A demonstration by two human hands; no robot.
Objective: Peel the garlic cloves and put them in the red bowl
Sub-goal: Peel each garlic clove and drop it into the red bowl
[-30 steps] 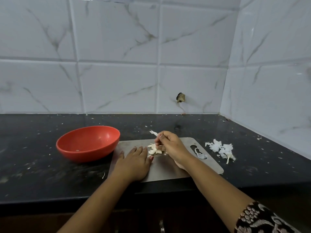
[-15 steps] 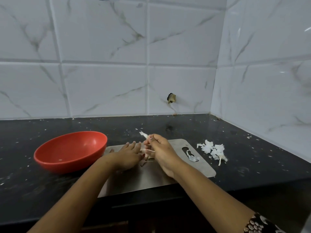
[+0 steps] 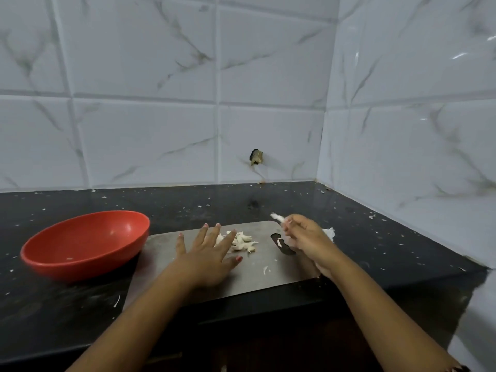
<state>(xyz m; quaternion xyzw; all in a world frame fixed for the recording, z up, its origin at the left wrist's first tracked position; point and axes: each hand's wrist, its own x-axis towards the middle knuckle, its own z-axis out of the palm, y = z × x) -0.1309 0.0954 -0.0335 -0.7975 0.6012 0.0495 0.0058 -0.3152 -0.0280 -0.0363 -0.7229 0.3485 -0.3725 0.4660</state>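
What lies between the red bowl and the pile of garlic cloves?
The head view shows the left hand, fingers spread, over the grey metal cutting board.

bowl (image 3: 86,244) left of board (image 3: 257,275), cloves (image 3: 243,241) on board

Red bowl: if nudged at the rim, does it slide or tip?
Likely slides: the red bowl looks like light plastic, nearly empty, on a glossy counter. Its rounded underside suggests it may rock if pressed at the rim. Probably stiff, not fragile.
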